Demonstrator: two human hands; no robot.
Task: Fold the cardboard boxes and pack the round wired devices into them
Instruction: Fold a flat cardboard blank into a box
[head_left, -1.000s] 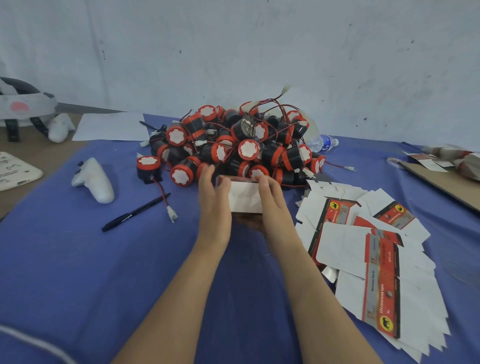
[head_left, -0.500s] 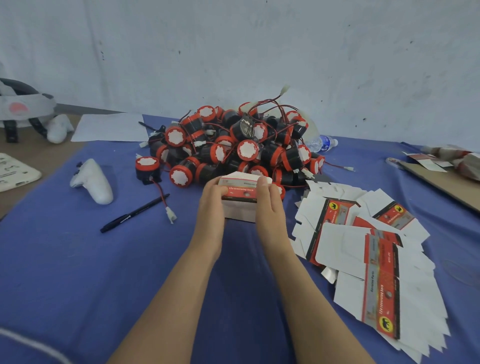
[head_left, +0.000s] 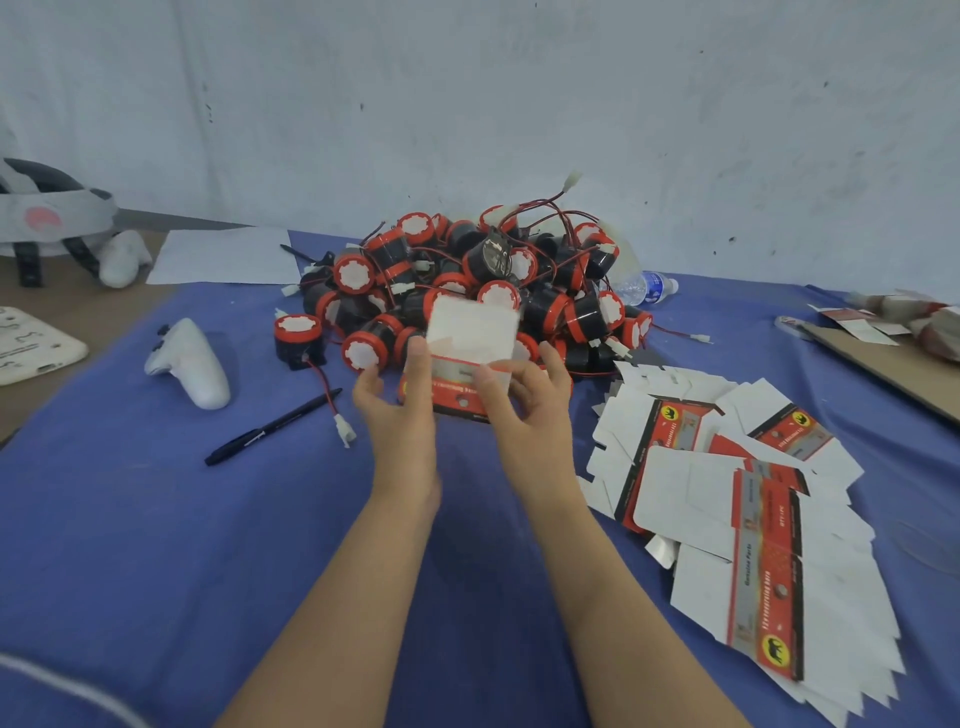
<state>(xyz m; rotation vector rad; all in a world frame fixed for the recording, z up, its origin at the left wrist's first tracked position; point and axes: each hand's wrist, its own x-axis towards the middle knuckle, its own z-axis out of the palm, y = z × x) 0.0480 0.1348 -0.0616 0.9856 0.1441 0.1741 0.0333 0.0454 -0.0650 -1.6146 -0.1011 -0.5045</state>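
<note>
Tabletop (head_left: 156, 519): blue-covered, fills most of my view.
Flat boxes (head_left: 753, 519): fanned heap at 4 o'clock from the hands.
Devices (head_left: 467, 280): red-and-black pile at 12 o'clock, wires tangled.
Box (head_left: 472, 332): half-folded, held up in front of the pile, white flap up, blurred.
Right hand (head_left: 530, 415): grip pinching the box, thumb in front.
Left hand (head_left: 400, 415): a finger on the box's left edge; I cannot tell its grip.

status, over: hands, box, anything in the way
Left hand and right hand both grip red-and-white cardboard box, white flap up. Behind it, pile of black-and-red round wired devices. Nothing seen blocking the hands.
</note>
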